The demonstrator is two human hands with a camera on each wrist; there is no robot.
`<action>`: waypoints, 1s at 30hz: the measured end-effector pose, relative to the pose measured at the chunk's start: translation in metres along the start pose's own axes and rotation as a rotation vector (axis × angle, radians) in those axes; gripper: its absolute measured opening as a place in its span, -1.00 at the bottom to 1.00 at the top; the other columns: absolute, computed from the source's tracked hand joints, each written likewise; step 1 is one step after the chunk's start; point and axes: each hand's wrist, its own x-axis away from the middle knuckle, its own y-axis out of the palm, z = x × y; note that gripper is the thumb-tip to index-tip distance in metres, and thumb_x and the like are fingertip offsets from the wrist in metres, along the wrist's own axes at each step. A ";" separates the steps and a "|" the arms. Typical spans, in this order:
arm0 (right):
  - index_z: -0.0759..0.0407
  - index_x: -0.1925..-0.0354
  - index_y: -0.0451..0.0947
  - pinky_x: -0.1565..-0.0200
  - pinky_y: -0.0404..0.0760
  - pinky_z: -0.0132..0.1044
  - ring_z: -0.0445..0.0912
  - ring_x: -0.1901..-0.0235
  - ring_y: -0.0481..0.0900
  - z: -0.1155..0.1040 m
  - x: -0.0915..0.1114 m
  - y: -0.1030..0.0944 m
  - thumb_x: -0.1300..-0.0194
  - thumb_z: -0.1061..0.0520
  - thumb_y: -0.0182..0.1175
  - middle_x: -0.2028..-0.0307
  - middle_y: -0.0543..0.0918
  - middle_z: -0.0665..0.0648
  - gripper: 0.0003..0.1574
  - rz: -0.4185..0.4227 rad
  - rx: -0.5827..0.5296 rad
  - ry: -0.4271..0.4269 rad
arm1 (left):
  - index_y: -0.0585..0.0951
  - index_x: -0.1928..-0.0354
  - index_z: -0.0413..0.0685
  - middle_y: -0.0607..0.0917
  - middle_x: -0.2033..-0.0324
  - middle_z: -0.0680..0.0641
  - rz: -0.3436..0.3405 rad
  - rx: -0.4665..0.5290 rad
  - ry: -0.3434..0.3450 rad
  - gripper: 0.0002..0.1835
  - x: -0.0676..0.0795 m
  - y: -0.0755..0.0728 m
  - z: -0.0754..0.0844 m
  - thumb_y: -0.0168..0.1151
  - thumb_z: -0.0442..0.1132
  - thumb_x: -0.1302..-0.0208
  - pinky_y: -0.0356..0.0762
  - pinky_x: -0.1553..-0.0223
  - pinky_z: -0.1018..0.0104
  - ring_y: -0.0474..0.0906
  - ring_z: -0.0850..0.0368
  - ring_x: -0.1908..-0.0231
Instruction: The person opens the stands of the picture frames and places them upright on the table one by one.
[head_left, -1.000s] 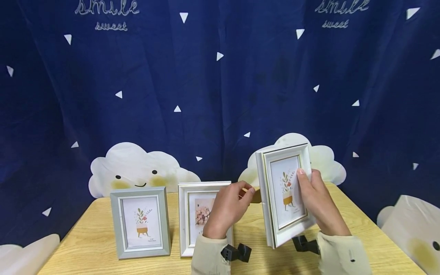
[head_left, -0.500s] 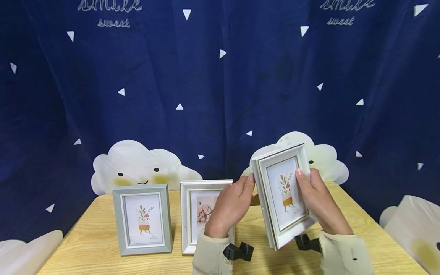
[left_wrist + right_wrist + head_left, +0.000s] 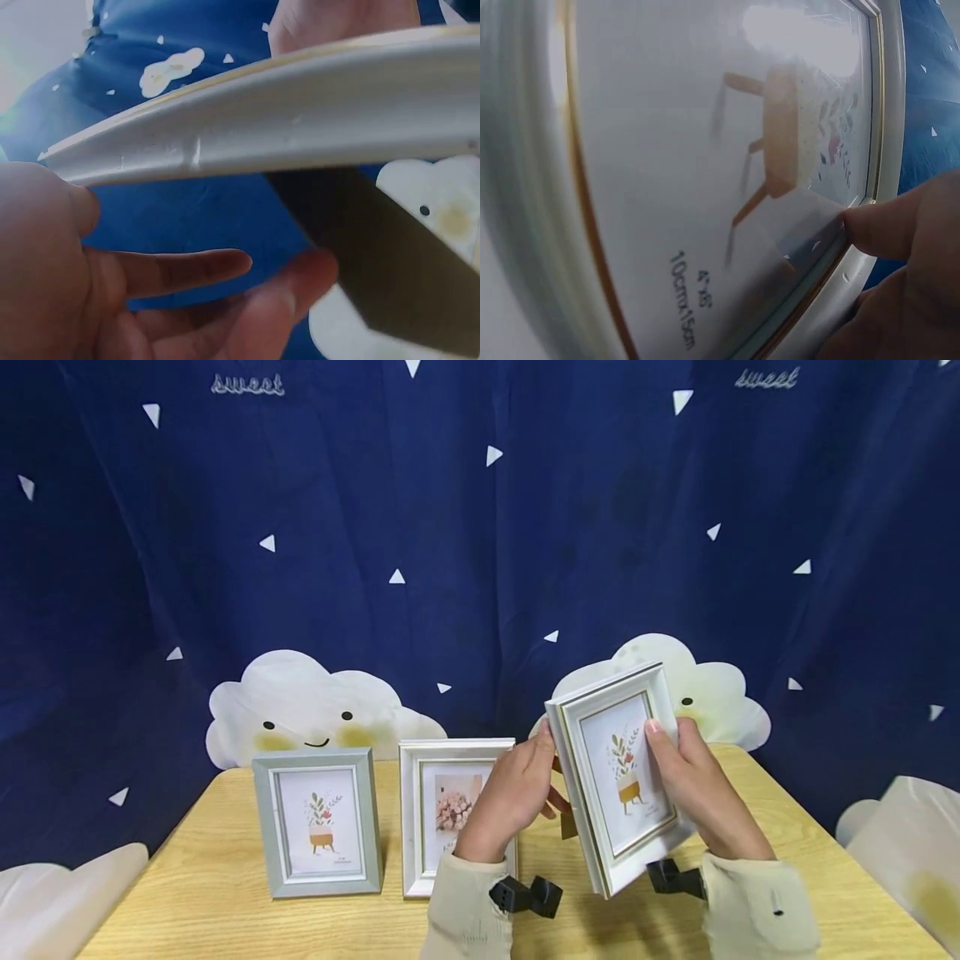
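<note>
A white picture frame (image 3: 562, 727) with a thin gold inner line is held tilted above the right half of the table in the head view. It shows a potted-plant print (image 3: 628, 777). My right hand (image 3: 697, 785) grips its right side, thumb (image 3: 885, 225) on the front; the other fingers are hidden behind. My left hand (image 3: 513, 793) is at the opposite edge, thumb against the side. In the left wrist view its fingers (image 3: 187, 271) extend behind the frame, a fingertip right at the brown stand (image 3: 375, 255) that projects from the back.
A grey-green picture frame (image 3: 266, 827) stands at the left on the wooden table (image 3: 195, 893). Beside it stands another white picture frame (image 3: 408, 818) with a pink flower print, partly behind my left hand. A blue curtain (image 3: 337, 527) with clouds hangs behind the table.
My left hand has moved from the stand behind the frame to the frame's left edge, thumb now against it. The frame has shifted slightly left, and the head view has tilted down a little.
</note>
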 end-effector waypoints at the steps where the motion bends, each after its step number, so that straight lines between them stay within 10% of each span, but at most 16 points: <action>1: 0.29 -0.26 0.03 0.22 0.48 -0.15 0.10 0.17 0.50 0.000 0.000 0.000 -0.47 -0.33 -0.35 0.03 0.41 0.35 -0.21 -0.002 0.002 0.004 | 0.63 0.09 -0.13 0.71 0.33 -0.05 -0.015 0.040 -0.013 -0.23 -0.001 0.001 0.000 -0.50 0.27 -0.48 0.58 0.60 0.27 0.64 0.12 0.66; 20: 0.22 -0.33 -0.02 -0.09 0.24 0.18 0.19 -0.14 0.26 0.001 0.001 0.005 -0.37 -0.48 -0.35 -0.08 0.30 0.34 -0.05 -0.068 -0.008 0.105 | 0.54 -0.09 -0.20 0.63 0.25 -0.15 -0.077 0.323 -0.106 -0.10 0.003 -0.002 0.001 -0.64 0.35 -0.42 0.59 0.10 0.08 0.62 0.04 0.26; 30: 0.31 -0.29 0.03 -0.16 0.17 0.19 0.19 -0.17 0.21 0.008 -0.007 0.003 -0.36 -0.51 -0.38 -0.08 0.27 0.35 0.01 -0.133 0.017 0.109 | 0.41 -0.33 -0.01 0.53 -0.16 -0.16 -0.067 0.112 -0.096 -0.07 0.004 -0.003 -0.001 -0.74 0.40 -0.36 0.19 -0.29 -0.01 0.37 0.02 -0.21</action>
